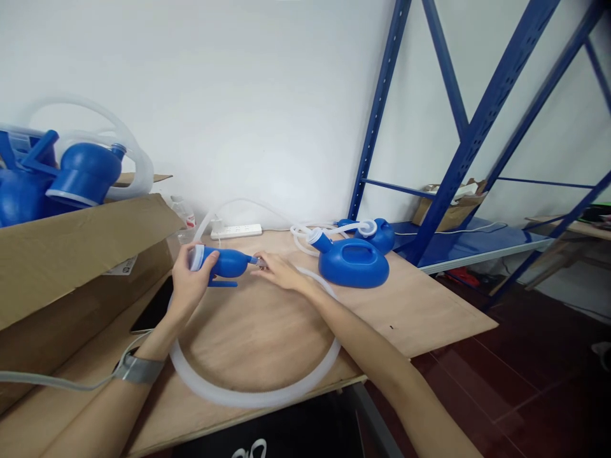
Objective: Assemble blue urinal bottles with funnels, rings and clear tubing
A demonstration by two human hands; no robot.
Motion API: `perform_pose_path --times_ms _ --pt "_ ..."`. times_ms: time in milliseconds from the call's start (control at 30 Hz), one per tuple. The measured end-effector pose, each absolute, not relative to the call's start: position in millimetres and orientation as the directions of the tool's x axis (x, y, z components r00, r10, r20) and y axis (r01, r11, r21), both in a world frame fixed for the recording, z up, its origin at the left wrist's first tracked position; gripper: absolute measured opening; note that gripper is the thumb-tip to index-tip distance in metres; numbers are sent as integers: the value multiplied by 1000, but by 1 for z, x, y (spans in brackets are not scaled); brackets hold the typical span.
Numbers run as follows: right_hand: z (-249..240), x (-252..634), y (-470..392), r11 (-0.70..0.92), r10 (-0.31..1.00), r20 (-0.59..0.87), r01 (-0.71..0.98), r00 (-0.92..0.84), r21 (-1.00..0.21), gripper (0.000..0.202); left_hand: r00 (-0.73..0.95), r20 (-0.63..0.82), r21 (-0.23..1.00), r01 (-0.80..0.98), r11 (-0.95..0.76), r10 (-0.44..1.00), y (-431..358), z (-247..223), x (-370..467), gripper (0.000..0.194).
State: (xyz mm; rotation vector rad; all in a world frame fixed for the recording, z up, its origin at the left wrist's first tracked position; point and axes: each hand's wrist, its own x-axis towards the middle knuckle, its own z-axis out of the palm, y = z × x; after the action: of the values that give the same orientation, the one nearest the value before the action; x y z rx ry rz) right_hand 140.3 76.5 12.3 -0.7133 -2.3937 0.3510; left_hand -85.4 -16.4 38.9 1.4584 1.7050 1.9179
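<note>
My left hand (187, 280) is wrapped round a blue plastic funnel-shaped cup (229, 262) with a white rim and a blue handle below. The cup lies sideways, its narrow spout pointing right. At that spout the fingers of my right hand (272, 270) pinch the end of a translucent hose (260, 261); whether the hose is fully on the spout I cannot tell. From there the hose (252, 399) loops round over the tabletop. To the right stands a blue jug (354, 264) with a handle opening and a white-rimmed neck.
A cardboard box (90, 254) at the left holds several blue cups (93, 166) and hoses. A power strip (236, 231) lies by the wall. Behind the jug sits another blue container (383, 236) with hose. Blue metal shelving (458, 165) rises at the right. A phone (153, 308) lies by the box.
</note>
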Motion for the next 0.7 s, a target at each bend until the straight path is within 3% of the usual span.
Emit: perform_pose_path --times_ms 100,400,500,700 --pt "3 143 81 843 538 516 402 -667 -359 43 -592 371 927 276 -253 715 -11 36 -87 51" --pt "-4 136 76 725 671 472 640 -571 -256 19 -542 168 985 74 -153 823 -13 36 -68 53" --pt "-4 138 77 681 727 422 651 -542 -337 16 -559 200 979 89 -181 805 -13 36 -66 54" --pt "-12 139 88 588 804 379 517 -458 -622 23 -623 247 968 130 -213 743 -11 35 -70 54"
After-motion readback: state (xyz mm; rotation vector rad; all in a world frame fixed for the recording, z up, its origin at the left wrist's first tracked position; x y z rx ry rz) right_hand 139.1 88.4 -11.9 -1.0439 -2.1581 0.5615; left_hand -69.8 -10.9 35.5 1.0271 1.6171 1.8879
